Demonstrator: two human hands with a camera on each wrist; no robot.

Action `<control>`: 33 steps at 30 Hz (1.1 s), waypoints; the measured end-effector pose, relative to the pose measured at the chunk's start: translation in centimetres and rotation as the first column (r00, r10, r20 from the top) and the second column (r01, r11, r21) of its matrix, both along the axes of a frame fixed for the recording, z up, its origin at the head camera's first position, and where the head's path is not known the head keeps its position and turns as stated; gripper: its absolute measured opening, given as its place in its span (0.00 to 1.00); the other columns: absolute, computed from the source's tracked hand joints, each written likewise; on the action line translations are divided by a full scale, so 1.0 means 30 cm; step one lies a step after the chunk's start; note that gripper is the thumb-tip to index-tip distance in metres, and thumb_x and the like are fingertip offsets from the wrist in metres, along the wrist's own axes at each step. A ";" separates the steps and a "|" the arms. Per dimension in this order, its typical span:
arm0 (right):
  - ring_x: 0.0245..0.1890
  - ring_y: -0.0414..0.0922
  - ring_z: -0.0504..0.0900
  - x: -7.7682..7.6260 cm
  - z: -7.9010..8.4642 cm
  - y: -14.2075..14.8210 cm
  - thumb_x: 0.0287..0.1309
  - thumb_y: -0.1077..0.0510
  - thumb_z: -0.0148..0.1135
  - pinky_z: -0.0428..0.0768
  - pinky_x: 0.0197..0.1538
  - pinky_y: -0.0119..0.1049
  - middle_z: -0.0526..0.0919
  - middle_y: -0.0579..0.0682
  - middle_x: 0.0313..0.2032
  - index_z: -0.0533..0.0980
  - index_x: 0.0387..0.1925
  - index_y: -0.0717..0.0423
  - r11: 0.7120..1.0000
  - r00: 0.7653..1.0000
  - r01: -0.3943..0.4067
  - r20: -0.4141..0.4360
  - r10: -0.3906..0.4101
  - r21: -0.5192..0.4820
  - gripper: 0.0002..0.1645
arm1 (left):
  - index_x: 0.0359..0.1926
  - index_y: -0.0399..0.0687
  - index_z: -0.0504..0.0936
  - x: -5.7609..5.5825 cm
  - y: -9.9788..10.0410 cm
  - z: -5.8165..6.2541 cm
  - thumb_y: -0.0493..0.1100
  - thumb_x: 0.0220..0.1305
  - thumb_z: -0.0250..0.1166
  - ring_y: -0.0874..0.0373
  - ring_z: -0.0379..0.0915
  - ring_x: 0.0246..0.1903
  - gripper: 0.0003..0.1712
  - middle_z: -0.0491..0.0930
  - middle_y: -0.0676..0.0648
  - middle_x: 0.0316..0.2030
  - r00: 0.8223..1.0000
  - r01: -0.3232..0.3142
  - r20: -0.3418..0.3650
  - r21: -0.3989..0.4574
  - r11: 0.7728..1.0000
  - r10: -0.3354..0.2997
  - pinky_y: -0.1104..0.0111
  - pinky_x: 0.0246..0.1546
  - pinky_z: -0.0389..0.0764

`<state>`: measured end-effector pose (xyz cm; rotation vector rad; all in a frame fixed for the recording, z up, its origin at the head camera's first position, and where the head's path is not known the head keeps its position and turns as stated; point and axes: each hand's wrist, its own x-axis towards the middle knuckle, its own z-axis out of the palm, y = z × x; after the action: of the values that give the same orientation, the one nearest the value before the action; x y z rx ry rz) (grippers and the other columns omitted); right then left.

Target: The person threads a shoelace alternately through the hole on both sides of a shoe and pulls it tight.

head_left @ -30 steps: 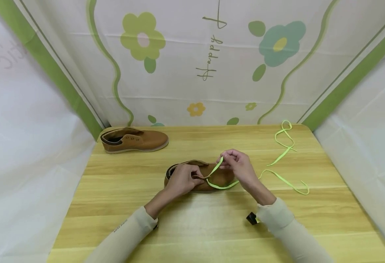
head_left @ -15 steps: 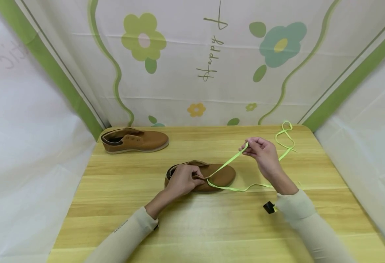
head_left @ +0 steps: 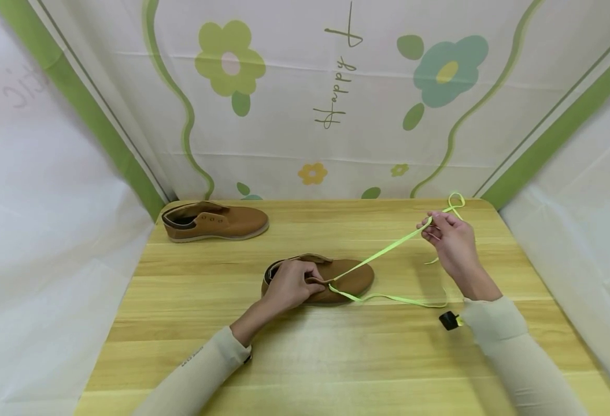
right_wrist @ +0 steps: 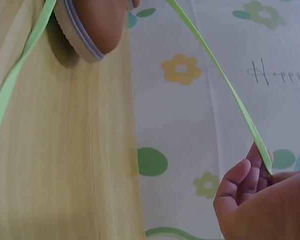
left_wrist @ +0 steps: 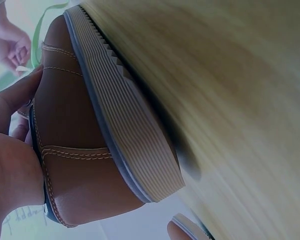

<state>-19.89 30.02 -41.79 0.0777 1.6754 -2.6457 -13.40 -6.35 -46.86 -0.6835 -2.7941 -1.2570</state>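
A brown shoe (head_left: 350, 277) lies on the table, its toe to the right. My left hand (head_left: 290, 284) pinches the shoe's eyelet flap at the near side of its opening; in the left wrist view the thumb (left_wrist: 25, 90) rests along the upper's edge. A neon green shoelace (head_left: 388, 248) runs from the flap up to my right hand (head_left: 453, 242), which pinches it between thumb and fingers, drawn straight. The lace's other length trails over the toe onto the table. In the right wrist view the taut shoelace (right_wrist: 230, 85) ends in the right fingers.
A second brown shoe (head_left: 216, 222), without a lace, stands at the table's back left. Another green shoelace (head_left: 457, 201) lies at the back right, partly behind the right hand. A printed curtain (head_left: 305, 86) rises behind the wooden table (head_left: 305, 358).
My right hand has moved right and away from the shoe, pulling the lace longer and straighter. The trailing length has slid toward the shoe. My left hand has kept its place.
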 end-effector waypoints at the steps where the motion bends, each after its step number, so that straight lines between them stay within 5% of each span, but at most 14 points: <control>1: 0.37 0.46 0.88 -0.002 0.002 0.010 0.77 0.61 0.59 0.86 0.43 0.34 0.87 0.53 0.36 0.80 0.45 0.63 1.000 1.000 0.014 0.012 -0.014 -0.010 0.08 | 0.31 0.53 0.91 0.000 0.000 0.000 0.39 0.55 0.83 0.68 0.66 0.22 0.08 0.90 0.55 0.32 1.000 -0.001 -0.002 -0.001 1.000 0.001 0.72 0.29 0.71; 12: 0.35 0.48 0.88 -0.014 0.028 0.095 0.76 0.63 0.60 0.88 0.42 0.36 0.87 0.55 0.35 0.80 0.45 0.67 0.988 0.989 0.130 0.080 -0.124 -0.082 0.08 | 0.31 0.54 0.91 -0.001 0.000 -0.001 0.40 0.55 0.83 0.69 0.67 0.23 0.08 0.90 0.56 0.33 1.000 -0.004 -0.006 -0.009 1.000 0.004 0.70 0.32 0.74; 19: 0.39 0.45 0.88 -0.003 0.026 0.090 0.75 0.64 0.61 0.87 0.45 0.35 0.87 0.52 0.38 0.81 0.46 0.63 0.999 0.996 0.048 0.079 -0.046 -0.023 0.06 | 0.31 0.54 0.91 0.002 0.001 -0.002 0.41 0.55 0.83 0.68 0.62 0.20 0.08 0.89 0.56 0.31 1.000 -0.013 -0.008 -0.019 1.000 0.012 0.72 0.28 0.70; 30: 0.41 0.42 0.90 0.031 0.029 -0.007 0.72 0.69 0.63 0.87 0.47 0.34 0.90 0.49 0.44 0.84 0.47 0.62 0.983 0.992 -0.117 -0.025 0.121 0.139 0.08 | 0.34 0.53 0.91 0.017 0.005 -0.008 0.41 0.54 0.84 0.71 0.53 0.14 0.09 0.90 0.54 0.29 0.992 -0.013 -0.123 0.001 1.000 0.013 0.74 0.20 0.62; 33: 0.40 0.41 0.90 0.045 0.028 -0.040 0.72 0.66 0.65 0.87 0.47 0.34 0.91 0.50 0.43 0.84 0.48 0.61 0.961 0.986 -0.157 -0.020 0.166 0.226 0.07 | 0.34 0.53 0.92 0.019 0.007 -0.006 0.42 0.55 0.84 0.73 0.62 0.17 0.09 0.90 0.55 0.31 0.987 -0.016 -0.162 0.014 1.000 0.018 0.75 0.24 0.69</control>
<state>-18.53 28.83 -40.94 -0.1053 1.8969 -2.3493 -12.82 -6.14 -47.05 -0.7247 -2.6533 -1.1593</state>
